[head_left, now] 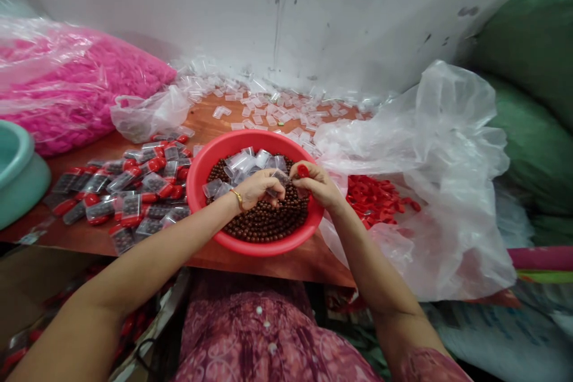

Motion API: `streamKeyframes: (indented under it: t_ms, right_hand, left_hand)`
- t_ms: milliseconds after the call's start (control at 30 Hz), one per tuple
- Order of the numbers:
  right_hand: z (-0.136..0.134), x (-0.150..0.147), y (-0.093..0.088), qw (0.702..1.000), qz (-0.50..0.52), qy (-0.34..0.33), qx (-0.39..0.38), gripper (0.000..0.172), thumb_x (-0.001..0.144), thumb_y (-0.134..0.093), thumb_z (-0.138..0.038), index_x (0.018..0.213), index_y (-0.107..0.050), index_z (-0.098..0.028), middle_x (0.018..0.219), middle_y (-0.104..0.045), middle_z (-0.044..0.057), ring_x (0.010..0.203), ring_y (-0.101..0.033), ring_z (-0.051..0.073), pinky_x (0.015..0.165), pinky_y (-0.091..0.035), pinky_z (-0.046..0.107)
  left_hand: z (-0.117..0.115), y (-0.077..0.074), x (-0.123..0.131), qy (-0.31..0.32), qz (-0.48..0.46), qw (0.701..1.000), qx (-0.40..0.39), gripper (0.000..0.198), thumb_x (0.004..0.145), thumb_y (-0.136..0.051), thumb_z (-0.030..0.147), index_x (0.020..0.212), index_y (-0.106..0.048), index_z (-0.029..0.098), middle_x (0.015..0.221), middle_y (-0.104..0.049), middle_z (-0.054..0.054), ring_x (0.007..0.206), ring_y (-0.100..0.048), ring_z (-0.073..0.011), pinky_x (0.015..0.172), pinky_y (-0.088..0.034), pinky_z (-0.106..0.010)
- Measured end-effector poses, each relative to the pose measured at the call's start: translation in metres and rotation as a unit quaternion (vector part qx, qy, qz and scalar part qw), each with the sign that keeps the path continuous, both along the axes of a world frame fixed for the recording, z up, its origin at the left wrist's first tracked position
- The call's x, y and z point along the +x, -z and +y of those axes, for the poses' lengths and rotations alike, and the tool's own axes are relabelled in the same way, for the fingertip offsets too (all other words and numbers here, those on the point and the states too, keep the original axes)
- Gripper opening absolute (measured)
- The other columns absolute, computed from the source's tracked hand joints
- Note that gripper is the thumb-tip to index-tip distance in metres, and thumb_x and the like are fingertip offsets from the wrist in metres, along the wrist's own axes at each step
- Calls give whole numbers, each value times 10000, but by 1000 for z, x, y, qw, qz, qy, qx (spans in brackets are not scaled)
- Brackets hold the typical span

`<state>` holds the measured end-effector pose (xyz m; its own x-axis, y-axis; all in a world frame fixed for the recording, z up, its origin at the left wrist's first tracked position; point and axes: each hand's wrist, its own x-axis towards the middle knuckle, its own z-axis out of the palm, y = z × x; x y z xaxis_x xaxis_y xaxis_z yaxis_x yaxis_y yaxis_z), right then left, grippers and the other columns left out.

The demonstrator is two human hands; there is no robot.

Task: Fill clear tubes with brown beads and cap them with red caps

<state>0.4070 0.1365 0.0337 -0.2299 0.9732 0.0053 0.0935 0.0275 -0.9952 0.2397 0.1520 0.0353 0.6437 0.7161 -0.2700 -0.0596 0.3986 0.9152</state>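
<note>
A red basin (pixel 203 233) holds many small brown balls (pixel 264 224) with clear plastic containers (pixel 242 164) lying on top of them. Over the basin's middle, my left hand (pixel 264 187) has its fingers curled around a clear container, partly hidden by them. My right hand (pixel 317 184), above the basin's right side, pinches a small red cap (pixel 303 171). The two hands are close together. To the left of the basin lies a pile of clear containers filled with dark balls and closed with red caps (pixel 132 209).
Red caps (pixel 376 197) lie in an open clear plastic bag (pixel 456 191) on the right. Loose clear containers (pixel 268 110) are scattered behind the basin. At the left are a bag of pink pieces (pixel 85 83) and a pale green tub (pixel 22 179).
</note>
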Motion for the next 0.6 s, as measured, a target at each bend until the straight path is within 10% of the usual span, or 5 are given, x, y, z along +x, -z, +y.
streamKeyframes:
  t_ms: [167, 300, 600]
  right_hand:
    - [14, -1, 13, 988, -4, 154, 5, 379, 709, -513, -589, 692, -549, -212, 572, -447, -31, 505, -415, 94, 447, -350, 210]
    - [7, -5, 12, 990, -23, 137, 6, 522, 760, -410, -698, 786, -603, -213, 560, -430, -29, 454, -359, 89, 415, -301, 221]
    - [-8, -34, 21, 976, -96, 128, 148, 553, 870, -300, -618, 1076, -609, -208, 1084, -602, 84, 1083, -526, 210, 982, -389, 357]
  left_hand:
    - [1, 0, 0, -65, 4, 998, -11, 196, 594, -537, 106, 776, -482, 153, 643, -638, 11, 410, -497, -62, 436, -451, -197]
    - [0, 4, 0, -44, -22, 999, 15, 272, 630, -674, 193, 831, -498, 144, 740, -626, 12, 439, -517, -47, 487, -479, -217]
    - [0, 9, 3, -118, -39, 990, 66, 453, 495, -824, 278, 777, -500, 133, 631, -536, 61, 511, -504, -46, 447, -439, -168]
